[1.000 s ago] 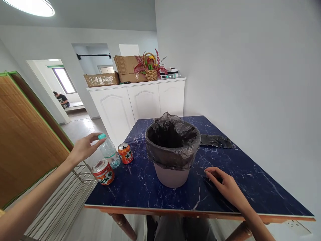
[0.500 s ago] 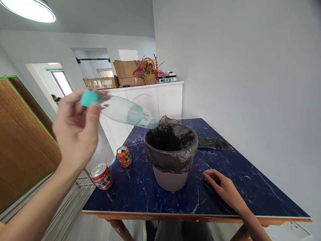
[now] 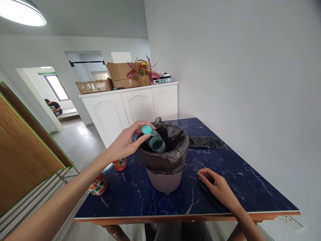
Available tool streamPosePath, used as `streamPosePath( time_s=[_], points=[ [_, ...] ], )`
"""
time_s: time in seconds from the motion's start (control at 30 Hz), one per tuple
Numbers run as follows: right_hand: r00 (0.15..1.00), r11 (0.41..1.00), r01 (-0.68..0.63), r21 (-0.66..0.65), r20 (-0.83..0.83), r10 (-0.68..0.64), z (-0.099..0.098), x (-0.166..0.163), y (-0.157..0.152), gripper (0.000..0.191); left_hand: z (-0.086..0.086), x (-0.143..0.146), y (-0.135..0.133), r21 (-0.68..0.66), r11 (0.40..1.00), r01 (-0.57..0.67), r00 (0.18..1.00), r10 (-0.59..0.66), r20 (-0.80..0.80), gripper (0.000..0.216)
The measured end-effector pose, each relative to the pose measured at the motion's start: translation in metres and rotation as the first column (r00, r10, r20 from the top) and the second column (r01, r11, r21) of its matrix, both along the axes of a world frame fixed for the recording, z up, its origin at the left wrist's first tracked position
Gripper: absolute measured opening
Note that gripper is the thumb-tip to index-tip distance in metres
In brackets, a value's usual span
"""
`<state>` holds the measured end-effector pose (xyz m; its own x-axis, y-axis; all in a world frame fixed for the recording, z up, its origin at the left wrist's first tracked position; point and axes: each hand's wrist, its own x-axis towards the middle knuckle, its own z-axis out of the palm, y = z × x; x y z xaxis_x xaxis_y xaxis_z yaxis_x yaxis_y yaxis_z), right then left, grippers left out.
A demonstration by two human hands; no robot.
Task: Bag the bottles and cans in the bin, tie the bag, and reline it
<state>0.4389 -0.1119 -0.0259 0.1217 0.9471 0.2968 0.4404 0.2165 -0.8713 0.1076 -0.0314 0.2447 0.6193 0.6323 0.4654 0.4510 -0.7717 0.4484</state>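
"What does the room look like?"

"A pale wall (image 3: 225,67) fills the right side, and a white cabinet (image 3: 140,107) stands behind the table (image 3: 225,194), whose top is dark blue with pale veins."

"And the biggest thing on the table?"

"A bin (image 3: 165,182), upright, with a black liner (image 3: 163,164) folded over its rim. A flat strip of black plastic (image 3: 205,142) lies to its right, towards the far side."

"The hands?"

"The left hand (image 3: 129,139) is at the bin's mouth, thumb and fingers closed around the neck of a clear bottle (image 3: 157,144). The right hand (image 3: 215,185) rests on the table, loosely curled, thumb and forefinger tips close together. I can't tell whether anything is between them."

"Where exactly is the bottle?"

"Tilted, its base down inside the lined opening and its neck up by the rim."

"Anything smaller?"

"Two orange-red cans, one (image 3: 120,164) left of the bin, the other (image 3: 98,185) nearer the table's left edge, both partly hidden by the left arm. Smallest is the bottle's turquoise cap (image 3: 146,130), screwed on."
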Motion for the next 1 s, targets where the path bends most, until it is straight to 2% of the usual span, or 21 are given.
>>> streamPosePath(
  time_s=[0.13,0.27,0.4,0.5,0.6,0.63,0.7,0.77,0.83,0.9,1.0],
  points=[
    [1.0,1.0,0.004,-0.002,0.006,-0.004,0.0,0.0,0.0,0.048,0.011,-0.01,-0.003,0.024,0.999,-0.031,0.993,0.033,-0.112,0.035],
    [1.0,1.0,-0.008,-0.009,0.009,0.008,0.0,0.001,0.0,0.048,0.02,-0.021,-0.009,-0.041,0.999,0.001,0.975,-0.01,-0.221,0.03],
    [1.0,1.0,-0.009,-0.014,0.016,0.009,0.0,0.001,-0.001,0.048,0.019,-0.025,-0.015,-0.06,0.998,-0.006,0.987,-0.004,-0.162,0.034],
    [1.0,1.0,-0.004,-0.009,0.009,0.004,-0.001,0.001,-0.002,0.048,0.018,-0.03,-0.013,0.017,0.992,-0.124,0.992,0.124,0.005,0.042],
    [1.0,1.0,0.007,-0.014,0.005,-0.007,-0.002,0.0,-0.001,0.048,0.012,-0.045,0.003,0.074,0.933,-0.352,0.932,0.343,0.115,0.045],
    [1.0,1.0,0.011,-0.014,0.003,-0.01,-0.003,0.0,-0.001,0.048,0.007,-0.054,0.012,0.076,0.906,-0.416,0.908,0.409,0.092,0.047],
    [1.0,1.0,0.006,-0.013,0.0,-0.006,-0.004,0.001,-0.001,0.047,-0.008,-0.076,0.031,0.076,0.861,-0.502,0.86,0.507,-0.063,0.056],
    [1.0,1.0,-0.001,-0.012,-0.003,0.001,-0.005,0.001,0.0,0.045,-0.029,-0.099,0.049,0.081,0.852,-0.517,0.799,0.514,-0.313,0.069],
    [1.0,1.0,0.0,-0.015,0.002,0.0,-0.006,0.001,0.0,0.045,-0.053,-0.12,0.062,0.077,0.841,-0.536,0.704,0.496,-0.508,0.079],
    [1.0,1.0,0.009,-0.015,0.008,-0.009,-0.006,0.001,0.0,0.045,-0.074,-0.136,0.07,0.072,0.827,-0.557,0.643,0.484,-0.593,0.078],
    [1.0,1.0,0.018,-0.006,0.006,-0.018,-0.004,0.001,0.0,0.046,-0.093,-0.147,0.072,0.062,0.816,-0.574,0.628,0.488,-0.606,0.071]
  ],
)
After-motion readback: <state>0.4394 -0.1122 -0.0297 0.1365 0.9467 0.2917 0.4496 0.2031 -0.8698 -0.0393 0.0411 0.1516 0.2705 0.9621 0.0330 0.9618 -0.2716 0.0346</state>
